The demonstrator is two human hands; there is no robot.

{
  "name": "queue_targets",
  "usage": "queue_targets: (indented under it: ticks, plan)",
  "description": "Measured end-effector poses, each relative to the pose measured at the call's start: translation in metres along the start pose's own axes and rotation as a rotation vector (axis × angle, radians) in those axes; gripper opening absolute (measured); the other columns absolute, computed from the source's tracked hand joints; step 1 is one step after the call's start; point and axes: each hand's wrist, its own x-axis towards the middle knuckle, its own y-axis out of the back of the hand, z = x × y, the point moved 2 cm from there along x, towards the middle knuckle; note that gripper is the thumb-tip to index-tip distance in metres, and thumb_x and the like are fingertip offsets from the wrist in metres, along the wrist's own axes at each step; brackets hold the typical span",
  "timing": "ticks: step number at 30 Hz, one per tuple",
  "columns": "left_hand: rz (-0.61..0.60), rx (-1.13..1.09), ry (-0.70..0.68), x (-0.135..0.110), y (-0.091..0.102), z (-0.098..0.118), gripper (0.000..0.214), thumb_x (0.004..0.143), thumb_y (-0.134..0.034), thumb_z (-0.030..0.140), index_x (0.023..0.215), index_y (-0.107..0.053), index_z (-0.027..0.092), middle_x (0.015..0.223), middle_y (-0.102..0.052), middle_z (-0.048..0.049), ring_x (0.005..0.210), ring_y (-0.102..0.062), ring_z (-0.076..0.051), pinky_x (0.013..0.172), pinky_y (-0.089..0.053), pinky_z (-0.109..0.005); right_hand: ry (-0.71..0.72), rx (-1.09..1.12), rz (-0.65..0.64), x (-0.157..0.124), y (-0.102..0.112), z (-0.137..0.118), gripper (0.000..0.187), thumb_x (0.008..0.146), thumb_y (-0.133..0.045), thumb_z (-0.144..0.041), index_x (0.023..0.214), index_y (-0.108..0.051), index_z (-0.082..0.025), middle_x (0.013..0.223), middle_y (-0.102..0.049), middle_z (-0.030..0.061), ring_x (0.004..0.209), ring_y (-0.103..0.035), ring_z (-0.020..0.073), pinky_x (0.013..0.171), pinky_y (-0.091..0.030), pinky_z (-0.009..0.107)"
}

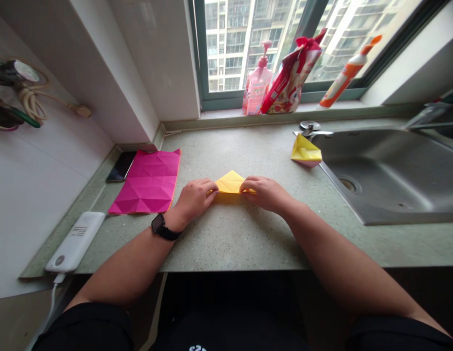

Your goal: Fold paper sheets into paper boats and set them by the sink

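Left hand (193, 200) and right hand (265, 193) each grip one end of a folded yellow paper (230, 183), pressed flat on the speckled green countertop (226, 234), at twelve o'clock. Beyond: creased magenta sheet (146, 183) at eleven o'clock; folded yellow-and-pink paper (305, 151) at one o'clock, just beside the steel sink (390, 195).

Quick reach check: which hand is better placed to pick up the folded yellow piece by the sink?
Probably your right hand: it holds the near yellow paper on the sink side, closer to the folded yellow piece. Your left hand sits farther away, toward the pink paper.
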Motion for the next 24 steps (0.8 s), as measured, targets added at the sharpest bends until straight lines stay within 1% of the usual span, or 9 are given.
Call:
queue_targets:
  ticks: [5, 9, 14, 17, 20, 24]
  plan:
    - [0.000, 0.022, 0.028, -0.001, 0.000, 0.000, 0.011, 0.105, -0.066, 0.023, 0.102, -0.076, 0.022, 0.104, -0.081, -0.0065, 0.097, -0.075, -0.023, 0.088, -0.059, -0.037, 0.032, 0.043, -0.030, 0.000, 0.001, -0.002, 0.011, 0.095, -0.070, -0.018, 0.093, -0.076, -0.028, 0.103, -0.078, 0.0027, 0.091, -0.072, 0.0209, 0.077, -0.052, 0.032]
    - [-0.002, 0.010, 0.033, -0.002, -0.001, -0.001, 0.012, 0.105, -0.065, 0.019, 0.103, -0.077, 0.023, 0.106, -0.082, -0.0048, 0.098, -0.076, -0.022, 0.088, -0.060, -0.035, 0.042, 0.061, -0.083, -0.001, 0.003, 0.000, 0.010, 0.094, -0.071, -0.019, 0.090, -0.075, -0.027, 0.106, -0.079, 0.0023, 0.089, -0.072, 0.0199, 0.075, -0.052, 0.032]
    - [0.009, -0.015, 0.043, -0.003, -0.001, -0.001, 0.016, 0.104, -0.063, 0.015, 0.106, -0.077, 0.023, 0.109, -0.083, -0.0043, 0.101, -0.077, -0.022, 0.090, -0.061, -0.036, 0.050, 0.097, -0.082, -0.001, 0.005, 0.004, 0.010, 0.093, -0.074, -0.021, 0.087, -0.076, -0.028, 0.105, -0.079, 0.0018, 0.089, -0.072, 0.0198, 0.077, -0.053, 0.032]
    - [0.027, -0.027, 0.069, -0.003, 0.000, -0.001, 0.019, 0.105, -0.061, 0.015, 0.113, -0.077, 0.022, 0.114, -0.083, -0.0052, 0.103, -0.078, -0.023, 0.093, -0.062, -0.037, 0.054, 0.130, -0.076, -0.001, 0.007, 0.008, 0.009, 0.092, -0.076, -0.022, 0.086, -0.076, -0.028, 0.104, -0.079, 0.0018, 0.089, -0.073, 0.0200, 0.077, -0.053, 0.033]
    - [0.040, -0.030, 0.107, -0.003, -0.001, -0.003, 0.023, 0.106, -0.059, 0.015, 0.121, -0.076, 0.022, 0.119, -0.083, -0.0068, 0.106, -0.078, -0.023, 0.095, -0.063, -0.038, 0.047, 0.145, -0.079, -0.001, 0.009, 0.011, 0.011, 0.096, -0.074, -0.026, 0.085, -0.075, -0.027, 0.099, -0.079, 0.0018, 0.085, -0.072, 0.0194, 0.076, -0.052, 0.033]
    - [0.036, 0.006, 0.159, -0.004, -0.005, -0.007, 0.028, 0.108, -0.055, 0.016, 0.128, -0.074, 0.023, 0.120, -0.083, -0.0077, 0.104, -0.079, -0.024, 0.092, -0.063, -0.036, 0.021, 0.104, -0.061, -0.001, 0.009, 0.017, 0.022, 0.105, -0.065, -0.032, 0.087, -0.076, -0.027, 0.094, -0.078, 0.0045, 0.084, -0.071, 0.0208, 0.077, -0.052, 0.034]
